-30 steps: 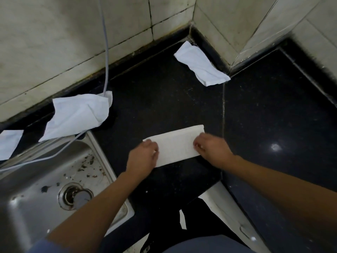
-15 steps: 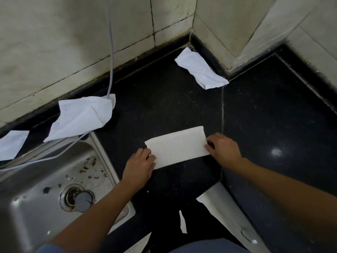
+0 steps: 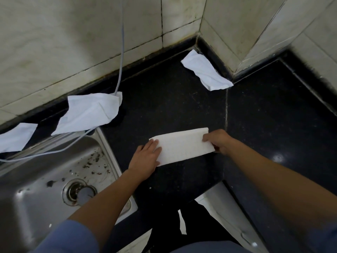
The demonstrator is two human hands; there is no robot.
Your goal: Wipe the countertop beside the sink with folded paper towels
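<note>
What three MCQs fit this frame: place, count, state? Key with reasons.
1. Where is the folded paper towel? A on the black countertop right of the sink; B inside a bucket; C on the floor.
2. How many other white paper towels lie along the wall? A one; B three; C five.
3. The left hand is: A clenched; B holding a sponge; C flat-fingered on the towel's end.
Key: A, dark stone shows around it; B, corner towel, towel at the sink's rim, towel at the left edge; C, straight fingers press it.
</note>
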